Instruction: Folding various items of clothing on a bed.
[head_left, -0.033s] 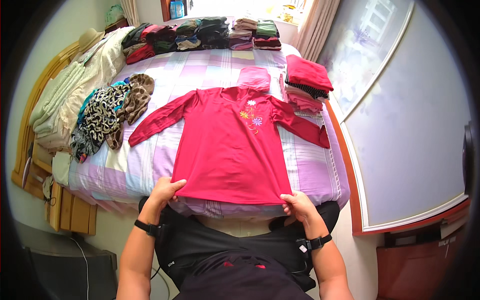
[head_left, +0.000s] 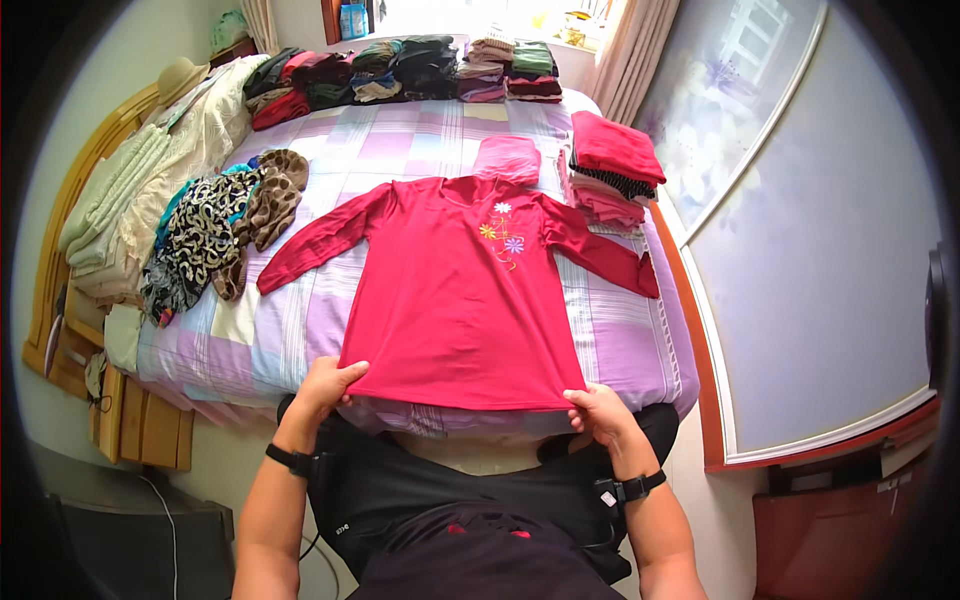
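A red long-sleeved shirt (head_left: 455, 310) with embroidered flowers on its chest lies spread flat on the bed, neck pointing away from me and both sleeves out to the sides. My left hand (head_left: 328, 385) pinches the left corner of its hem. The right corner of the hem is gripped between thumb and fingers of my right hand (head_left: 597, 410). Between the two hands the hem runs nearly straight along the bed's near edge. Just beyond the collar lies a folded pink garment (head_left: 508, 158), partly covered by the shirt.
A stack of folded clothes (head_left: 618, 160), red on top, stands at the bed's right edge. Patterned clothes (head_left: 215, 220) lie heaped on the left. Several folded piles (head_left: 405, 70) line the far side. A pale wardrobe door (head_left: 820, 270) rises at the right.
My left hand has shifted very slightly left with its hem corner, drawing the hem a little wider. The rest looks the same.
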